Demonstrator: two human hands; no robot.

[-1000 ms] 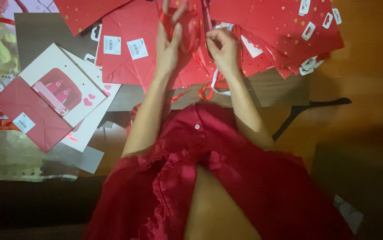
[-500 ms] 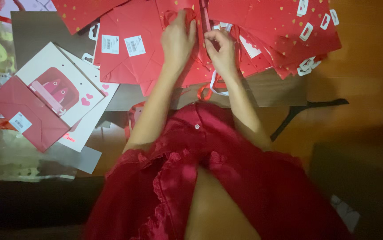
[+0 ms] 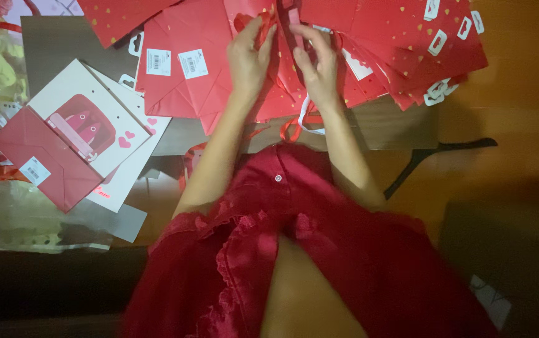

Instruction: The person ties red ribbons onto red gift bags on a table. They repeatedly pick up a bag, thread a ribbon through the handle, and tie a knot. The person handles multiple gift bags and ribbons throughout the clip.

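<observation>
Above the red paper bags (image 3: 213,87), both hands (image 3: 285,59) pinch a red ribbon (image 3: 268,22), fingers curled.

Left hand (image 3: 250,59) and right hand (image 3: 316,62) pinching red ribbon (image 3: 268,22), over flat red paper bags (image 3: 219,81), grey table (image 3: 394,122)

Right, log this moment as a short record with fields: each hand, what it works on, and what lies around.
left hand: fingers on a red ribbon at the top of a flat red paper bag
right hand: pinching the same ribbon area, close beside the left
bag pile: red bags with gold hearts and white tags, fanned out to the right
side stack: white and red bags, lying to the left
surface: grey table
</observation>
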